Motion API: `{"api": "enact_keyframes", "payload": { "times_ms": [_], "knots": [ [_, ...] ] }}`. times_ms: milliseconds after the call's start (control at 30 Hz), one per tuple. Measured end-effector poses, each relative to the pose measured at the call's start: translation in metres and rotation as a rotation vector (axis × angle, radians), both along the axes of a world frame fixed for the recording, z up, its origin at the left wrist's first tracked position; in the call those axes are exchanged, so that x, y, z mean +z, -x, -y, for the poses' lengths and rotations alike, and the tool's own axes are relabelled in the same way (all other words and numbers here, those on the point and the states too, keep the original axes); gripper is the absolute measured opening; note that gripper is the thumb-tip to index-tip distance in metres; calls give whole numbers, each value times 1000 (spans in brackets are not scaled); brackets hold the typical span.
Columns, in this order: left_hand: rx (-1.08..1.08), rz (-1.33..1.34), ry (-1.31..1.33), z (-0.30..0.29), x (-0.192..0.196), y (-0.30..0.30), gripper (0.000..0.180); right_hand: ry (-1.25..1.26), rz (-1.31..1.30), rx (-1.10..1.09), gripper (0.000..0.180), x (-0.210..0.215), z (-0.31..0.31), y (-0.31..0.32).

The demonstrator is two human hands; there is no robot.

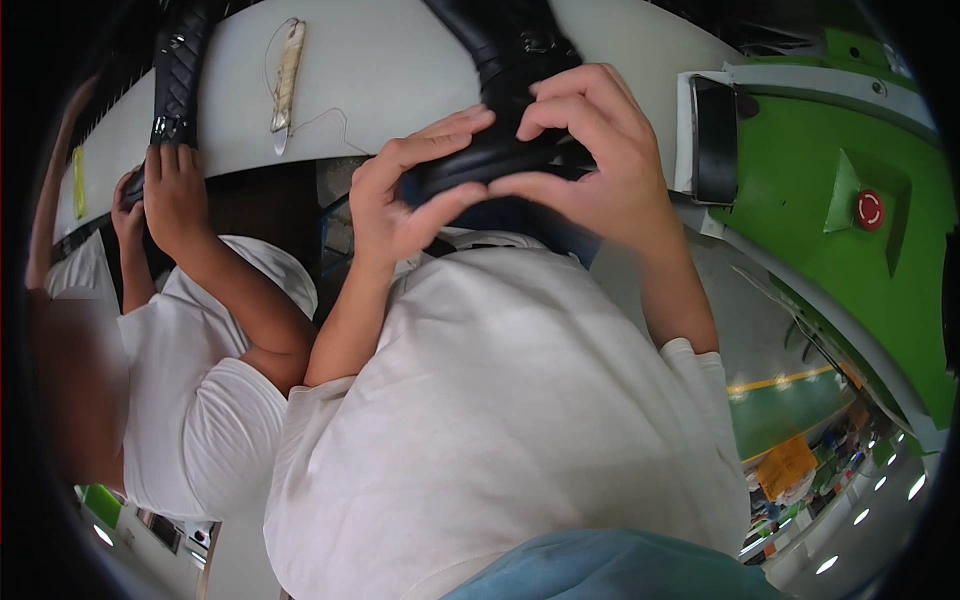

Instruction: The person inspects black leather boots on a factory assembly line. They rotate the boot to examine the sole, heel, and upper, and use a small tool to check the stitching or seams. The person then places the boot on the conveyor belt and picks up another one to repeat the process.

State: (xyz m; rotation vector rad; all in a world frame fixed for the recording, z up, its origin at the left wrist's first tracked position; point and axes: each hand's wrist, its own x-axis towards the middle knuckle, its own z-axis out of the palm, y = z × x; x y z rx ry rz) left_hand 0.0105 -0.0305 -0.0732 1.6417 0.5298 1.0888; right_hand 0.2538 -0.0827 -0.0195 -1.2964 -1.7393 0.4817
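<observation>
A black leather boot lies on the pale table, its shaft toward the far edge and its rounded end near me. My left hand grips that near end from the left, fingers over the top and thumb along the lower rim. From the other side my right hand holds it, with bent fingers on the upper surface and the thumb at the near rim. The two thumb tips almost meet there. Part of the boot is hidden behind my fingers.
A small knife with a wrapped handle and loose thread lies on the table. At left a co-worker's hands hold another black boot. To the right are a dark phone-like slab and a green machine with a red stop button.
</observation>
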Motion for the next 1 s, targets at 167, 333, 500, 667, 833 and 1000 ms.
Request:
{"api": "enact_keyframes", "payload": {
  "times_ms": [167,333,500,667,833,1000],
  "knots": [
    [76,-189,42,3,-20,18,44,-110,207,-12,46,-25,6,-6],
    [71,-166,-210,-12,-4,-5,49,-167,233,46,42,-26,4,-17],
    [105,-119,-213,-10,-15,-32,48,-193,237,74,38,-22,1,-17],
    [100,-86,-181,-9,-25,-31,55,-169,295,105,34,-20,0,-13],
    [97,-65,-157,-13,-26,-31,51,-226,305,-53,37,-33,13,-3],
    [104,-82,-174,-11,-23,-32,51,-134,359,-168,40,-28,23,-1]
  ]
}}
